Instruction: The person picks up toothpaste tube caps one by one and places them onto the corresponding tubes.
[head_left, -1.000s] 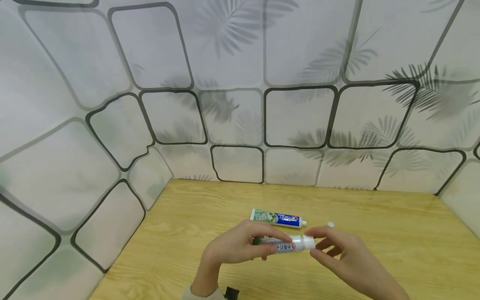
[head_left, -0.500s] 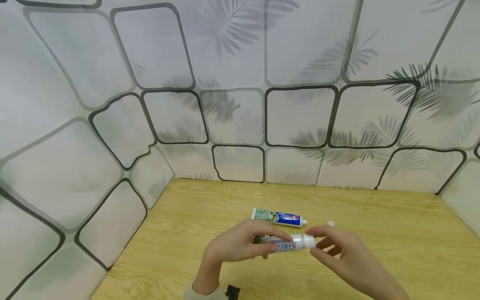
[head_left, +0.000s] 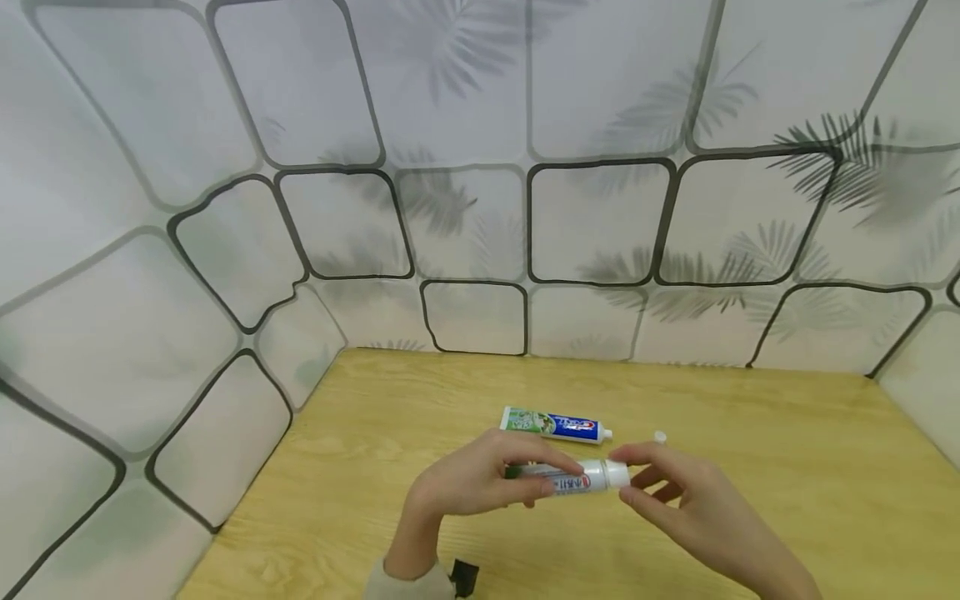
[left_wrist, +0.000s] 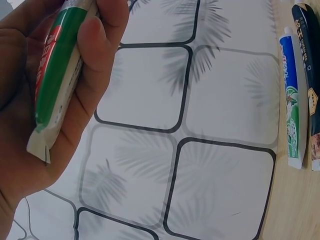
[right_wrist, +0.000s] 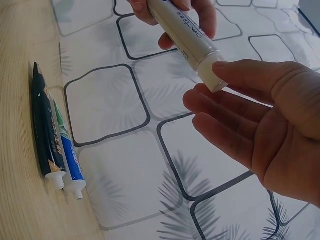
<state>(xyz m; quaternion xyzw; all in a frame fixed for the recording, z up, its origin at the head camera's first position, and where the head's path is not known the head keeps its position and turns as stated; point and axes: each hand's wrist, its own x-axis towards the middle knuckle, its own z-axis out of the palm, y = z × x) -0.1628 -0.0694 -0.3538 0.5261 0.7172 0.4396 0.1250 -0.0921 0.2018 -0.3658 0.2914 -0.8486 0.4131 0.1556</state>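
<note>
A white and green toothpaste tube (head_left: 573, 482) lies nearly level in my left hand (head_left: 468, 479), pinched between thumb and fingers. Its green and red side (left_wrist: 59, 70) crosses the palm in the left wrist view, flat end towards the wrist. On the tube's right end is a white cap (head_left: 617, 474); the thumb and fingertips of my right hand (head_left: 701, 504) hold it from the side. The right wrist view shows the thumb on the cap (right_wrist: 211, 75), with the other fingers of that hand (right_wrist: 270, 117) loosely bent below.
Behind the hands, a blue and green toothpaste tube (head_left: 573, 427) lies on the wooden table (head_left: 360, 442). Right of it sits a small white cap (head_left: 660, 437). Both wrist views show a black tube (right_wrist: 47, 127) beside the blue and green one. Patterned cloth (head_left: 472, 225) stands behind.
The head view has tilted slightly, so the table and hands appear a little higher. Both hands keep about the same hold on the tube and its cap.
</note>
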